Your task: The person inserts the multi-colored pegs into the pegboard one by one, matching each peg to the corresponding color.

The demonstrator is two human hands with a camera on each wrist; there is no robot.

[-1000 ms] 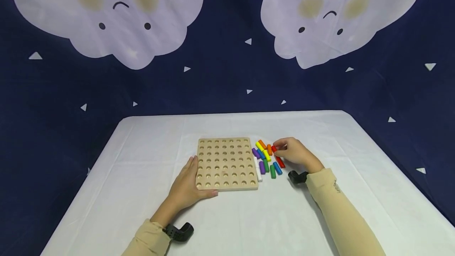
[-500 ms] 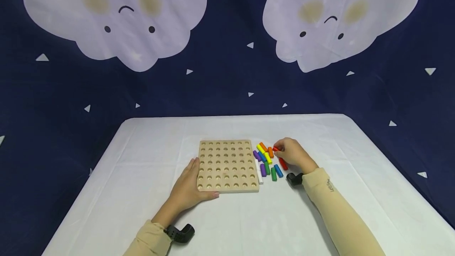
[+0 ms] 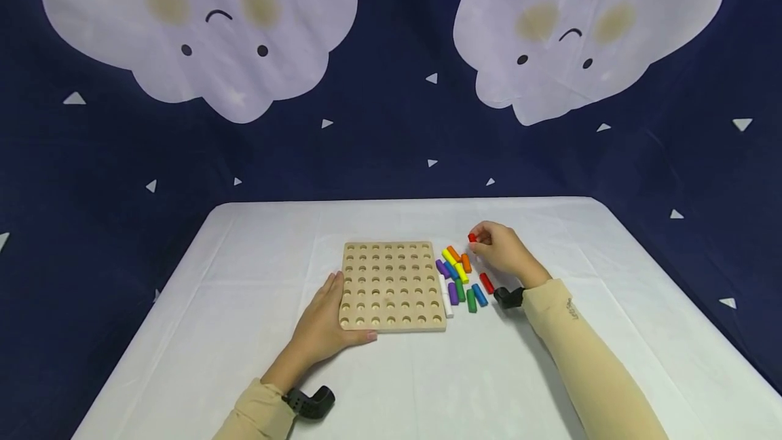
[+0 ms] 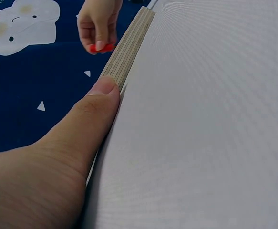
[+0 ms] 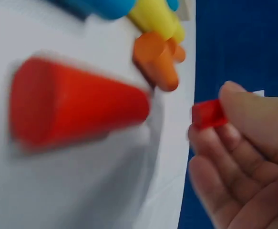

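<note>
My right hand (image 3: 504, 250) pinches a red peg (image 3: 472, 237) between thumb and fingertips, above the table and past the back of the loose pegs. In the right wrist view the held peg (image 5: 206, 114) sticks out sideways from the fingers. A second red peg (image 3: 487, 283) lies on the table below that hand. My left hand (image 3: 322, 314) rests against the front left corner of a wooden pegboard (image 3: 391, 330), fingers along its left side, thumb along its front edge. The thumb (image 4: 88, 114) touches the layered board edge (image 4: 129, 45) in the left wrist view. The board's holes hold no pegs.
Beside the board's right edge lie loose pegs: white (image 3: 447, 301), purple (image 3: 453, 294), green (image 3: 472, 301), blue (image 3: 480, 295), yellow (image 3: 461, 273) and orange (image 3: 466, 263). A white cloth covers the table (image 3: 275, 236). Behind it hangs a dark blue curtain (image 3: 391, 141) with clouds.
My right hand has lifted one red peg off the table and moved it slightly up and back from the pile. The left hand stays at the board. The head view has shifted a little.
</note>
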